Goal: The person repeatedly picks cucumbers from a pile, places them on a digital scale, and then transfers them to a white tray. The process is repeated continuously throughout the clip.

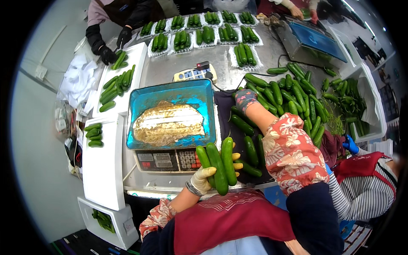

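Note:
My left hand point(200, 181), in a pale glove with yellowed fingertips, grips three green cucumbers point(220, 169) in front of the scale's lower right corner. My right hand point(246, 100), wearing a grey patterned glove, reaches to the left edge of a large cucumber pile point(296, 92). Its fingers are hidden from me, so whether they grasp a cucumber is unclear. Several loose cucumbers point(242, 125) lie on a dark cloth point(223, 105) between the pile and the scale. The digital scale point(162, 161) has a worn blue pan point(170, 92).
Packed cucumber trays point(181, 40) line the table's far side. A power strip point(194, 75) sits behind the scale. White foam lids point(103, 165) with cucumbers stand left; a foam box point(377, 105) stands right. Co-workers' gloved hands point(108, 54) are at the far left, others at far right.

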The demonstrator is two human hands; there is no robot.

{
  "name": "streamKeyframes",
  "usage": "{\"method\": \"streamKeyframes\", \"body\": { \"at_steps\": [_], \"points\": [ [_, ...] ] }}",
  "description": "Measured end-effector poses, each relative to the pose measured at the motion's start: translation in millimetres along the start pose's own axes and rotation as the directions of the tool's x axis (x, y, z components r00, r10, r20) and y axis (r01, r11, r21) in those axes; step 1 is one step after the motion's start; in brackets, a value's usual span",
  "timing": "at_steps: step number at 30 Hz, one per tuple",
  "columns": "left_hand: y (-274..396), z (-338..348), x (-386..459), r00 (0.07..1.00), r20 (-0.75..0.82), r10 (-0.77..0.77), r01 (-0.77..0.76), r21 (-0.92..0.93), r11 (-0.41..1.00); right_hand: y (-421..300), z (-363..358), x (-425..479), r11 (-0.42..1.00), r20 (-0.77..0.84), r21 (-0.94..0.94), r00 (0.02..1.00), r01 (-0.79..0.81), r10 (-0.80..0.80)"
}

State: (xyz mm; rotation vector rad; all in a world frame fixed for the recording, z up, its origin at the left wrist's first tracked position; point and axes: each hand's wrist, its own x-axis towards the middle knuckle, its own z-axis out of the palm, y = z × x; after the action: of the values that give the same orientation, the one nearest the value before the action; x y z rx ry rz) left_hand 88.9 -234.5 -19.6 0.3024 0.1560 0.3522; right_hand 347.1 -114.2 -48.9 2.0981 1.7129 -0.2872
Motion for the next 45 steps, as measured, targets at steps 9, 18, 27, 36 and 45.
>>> {"method": "streamKeyframes", "body": {
  "at_steps": [9,18,27,36,45],
  "points": [
    [7,-4,-4,0.996,-0.044,0.079,-0.078,0.008,0.997,20,16,-7,0.957,-0.111,0.264,0.990,0.118,-0.092],
    [8,6,-1,0.990,-0.123,0.067,-0.074,-0.056,0.996,60,33,-147,-0.310,-0.176,0.941,0.978,0.134,-0.114],
    [-15,-13,1,0.990,-0.025,-0.140,0.138,-0.061,0.989,-40,88,-245,-0.048,-0.292,0.945,0.899,0.324,0.326],
    [-17,0,5,0.990,0.074,-0.118,0.115,0.050,0.992,23,192,-272,0.629,-0.287,0.762,0.790,-0.154,0.541],
    [30,11,-11,0.999,0.038,0.003,0.000,-0.082,0.997,26,80,-242,-0.794,-0.237,0.363,0.873,0.487,0.427]
  ]
}}
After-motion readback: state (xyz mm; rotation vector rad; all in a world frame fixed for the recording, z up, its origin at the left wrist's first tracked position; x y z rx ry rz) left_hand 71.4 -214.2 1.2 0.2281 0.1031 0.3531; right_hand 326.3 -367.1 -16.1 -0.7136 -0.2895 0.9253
